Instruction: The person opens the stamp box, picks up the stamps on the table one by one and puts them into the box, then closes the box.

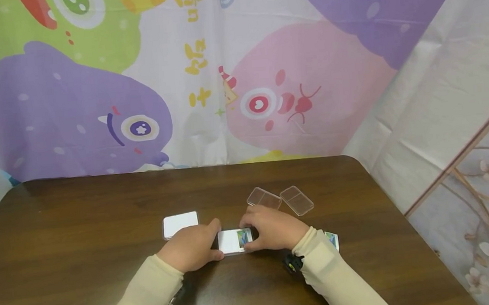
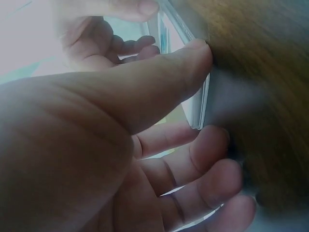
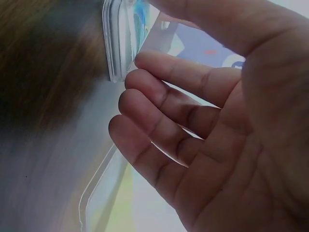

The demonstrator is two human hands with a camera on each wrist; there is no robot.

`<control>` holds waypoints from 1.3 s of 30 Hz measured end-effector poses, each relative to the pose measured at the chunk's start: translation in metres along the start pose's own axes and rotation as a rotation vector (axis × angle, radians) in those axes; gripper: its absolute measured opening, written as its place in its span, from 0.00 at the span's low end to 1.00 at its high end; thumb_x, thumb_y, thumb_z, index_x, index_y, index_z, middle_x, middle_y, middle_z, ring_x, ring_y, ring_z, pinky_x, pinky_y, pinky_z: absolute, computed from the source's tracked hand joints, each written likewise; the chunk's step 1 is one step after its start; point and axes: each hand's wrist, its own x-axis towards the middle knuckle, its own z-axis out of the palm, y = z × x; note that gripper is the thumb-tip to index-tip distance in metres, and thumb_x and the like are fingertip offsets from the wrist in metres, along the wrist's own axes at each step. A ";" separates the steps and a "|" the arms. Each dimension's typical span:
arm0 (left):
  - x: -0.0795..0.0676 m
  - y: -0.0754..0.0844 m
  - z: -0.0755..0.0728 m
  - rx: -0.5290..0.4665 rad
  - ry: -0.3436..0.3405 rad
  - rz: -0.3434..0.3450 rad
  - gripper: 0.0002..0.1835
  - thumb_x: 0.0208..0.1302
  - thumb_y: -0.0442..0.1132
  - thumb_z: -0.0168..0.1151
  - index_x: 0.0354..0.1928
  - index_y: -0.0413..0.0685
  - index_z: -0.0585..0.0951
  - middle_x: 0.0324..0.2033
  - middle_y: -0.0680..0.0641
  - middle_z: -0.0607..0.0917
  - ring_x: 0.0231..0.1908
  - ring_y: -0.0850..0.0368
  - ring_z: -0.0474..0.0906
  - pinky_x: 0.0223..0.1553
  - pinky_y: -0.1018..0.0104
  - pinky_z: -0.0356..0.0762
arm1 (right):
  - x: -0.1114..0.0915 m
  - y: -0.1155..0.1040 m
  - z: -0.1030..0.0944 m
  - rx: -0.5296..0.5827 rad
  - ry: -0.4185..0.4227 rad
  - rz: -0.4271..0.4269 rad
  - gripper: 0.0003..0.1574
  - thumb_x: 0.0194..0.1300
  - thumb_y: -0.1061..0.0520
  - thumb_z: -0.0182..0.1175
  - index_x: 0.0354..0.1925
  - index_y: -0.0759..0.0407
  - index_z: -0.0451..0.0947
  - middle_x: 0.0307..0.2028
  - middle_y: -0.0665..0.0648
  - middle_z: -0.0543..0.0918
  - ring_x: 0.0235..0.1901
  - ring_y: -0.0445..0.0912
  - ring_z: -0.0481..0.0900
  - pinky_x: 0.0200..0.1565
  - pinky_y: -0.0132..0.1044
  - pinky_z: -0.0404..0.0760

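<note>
- Pinching the white case (image 1: pixel 228 243): fingers of left hand (image 1: pixel 191 247) and right hand (image 1: pixel 274 227);
- first picture (image 1: pixel 243 237) on it, seemingly placed;
- second picture (image 1: pixel 332 241), two clear covers (image 1: pixel 297 200) probably left to use.

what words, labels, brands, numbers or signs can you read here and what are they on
Nothing can be quoted with confidence.
Yellow characters down the wall cloth: too unclear to read; the top one meets the picture's edge.
Picture on the case between left hand and right hand: too small to read any print.
Picture card at right: partly hidden, too small.
</note>
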 end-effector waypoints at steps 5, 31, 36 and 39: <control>-0.001 0.001 -0.001 0.001 -0.003 0.000 0.24 0.59 0.46 0.78 0.44 0.45 0.72 0.25 0.49 0.79 0.25 0.54 0.73 0.33 0.51 0.76 | 0.000 0.000 0.002 -0.006 -0.009 0.006 0.24 0.59 0.45 0.77 0.49 0.54 0.84 0.43 0.50 0.80 0.39 0.40 0.73 0.45 0.34 0.78; -0.001 0.001 0.001 0.014 0.018 0.016 0.25 0.59 0.47 0.78 0.42 0.45 0.71 0.22 0.50 0.75 0.24 0.54 0.71 0.31 0.52 0.74 | 0.001 -0.003 -0.001 -0.029 0.010 -0.015 0.10 0.66 0.49 0.72 0.42 0.51 0.84 0.32 0.45 0.80 0.30 0.36 0.73 0.33 0.30 0.75; -0.002 0.002 0.000 0.013 0.024 0.022 0.24 0.58 0.47 0.78 0.41 0.45 0.70 0.22 0.50 0.75 0.24 0.55 0.70 0.30 0.53 0.73 | 0.001 -0.004 -0.001 -0.008 -0.020 0.000 0.10 0.66 0.50 0.72 0.43 0.52 0.85 0.30 0.45 0.79 0.28 0.37 0.72 0.31 0.30 0.73; -0.002 0.002 0.000 0.006 0.017 0.019 0.24 0.58 0.46 0.78 0.41 0.45 0.71 0.22 0.51 0.75 0.24 0.55 0.70 0.30 0.53 0.73 | 0.001 -0.003 -0.001 0.000 -0.017 0.004 0.10 0.66 0.50 0.72 0.43 0.51 0.84 0.29 0.45 0.79 0.27 0.37 0.72 0.30 0.30 0.73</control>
